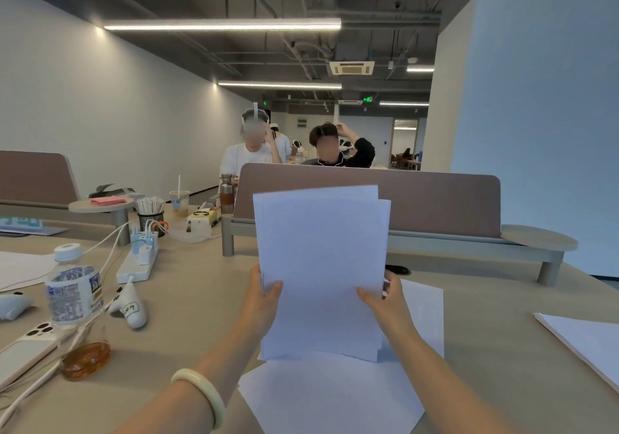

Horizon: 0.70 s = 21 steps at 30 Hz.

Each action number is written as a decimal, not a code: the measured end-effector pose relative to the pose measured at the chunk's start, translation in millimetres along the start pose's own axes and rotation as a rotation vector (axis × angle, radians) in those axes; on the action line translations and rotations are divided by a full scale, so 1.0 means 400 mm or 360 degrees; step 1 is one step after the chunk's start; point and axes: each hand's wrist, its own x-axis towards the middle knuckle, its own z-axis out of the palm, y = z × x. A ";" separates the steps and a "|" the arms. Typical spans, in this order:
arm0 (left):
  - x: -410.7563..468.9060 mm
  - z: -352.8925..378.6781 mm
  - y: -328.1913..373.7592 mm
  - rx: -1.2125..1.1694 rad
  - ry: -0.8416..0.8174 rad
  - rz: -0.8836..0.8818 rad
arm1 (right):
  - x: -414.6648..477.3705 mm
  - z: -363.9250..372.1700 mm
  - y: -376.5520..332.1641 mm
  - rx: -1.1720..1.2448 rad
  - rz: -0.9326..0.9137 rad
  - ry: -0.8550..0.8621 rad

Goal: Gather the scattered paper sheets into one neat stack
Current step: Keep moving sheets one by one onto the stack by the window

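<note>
Right now you hold the bundle of white paper sheets [321, 266] upright between both hands, its long axis rising straight from the pale tan bench [187, 306] toward the brown padded divider [435, 199]. Your left hand [263, 303] pinches the left long edge low down, thumb on the near face. Your right hand [385, 303] pinches the right long edge at the same height, so each grip is closed on paper and the two sit level on either side of the bundle's lower half. The bottom edge stands on or just above a loose white sheet lying flat [331, 396] directly beneath, between your forearms; contact cannot be told from here. At the top the edges disagree: one sheet rides higher and others step out to the right. The coming move likely turns on that vertical axis, a straight drop onto the short bottom edge to square it. More paper waits on your right, a single white sheet [425, 313] just behind the right hand and a thin white pile [586, 343] at the bench's right edge, both nearer that hand.
</note>
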 end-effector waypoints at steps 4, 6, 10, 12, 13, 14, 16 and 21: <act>-0.003 0.012 -0.012 0.0021 0.0025 -0.0043 | -0.002 0.017 0.033 -0.0106 0.0048 0.0005; -0.003 0.020 -0.012 0.0059 0.0037 -0.0015 | 0.000 0.024 0.035 -0.0152 0.0056 0.0032; 0.004 0.027 0.005 0.0065 0.0044 0.0073 | 0.006 0.017 0.008 -0.0086 -0.0002 0.0033; 0.003 0.028 0.005 0.0028 0.0033 0.0097 | 0.008 0.011 0.010 0.0007 0.0006 0.0036; 0.000 0.028 -0.003 0.0023 0.0030 0.0074 | 0.007 0.010 0.019 0.0045 0.0032 0.0041; -0.005 0.029 -0.016 0.0031 0.0025 0.0052 | 0.005 0.011 0.032 0.0059 0.0068 0.0043; -0.013 0.034 -0.049 0.0080 0.0027 0.0010 | -0.006 0.020 0.064 0.0017 0.0128 0.0039; -0.015 0.047 -0.060 0.0146 0.0077 0.0036 | -0.010 0.033 0.062 -0.0116 0.0121 0.0091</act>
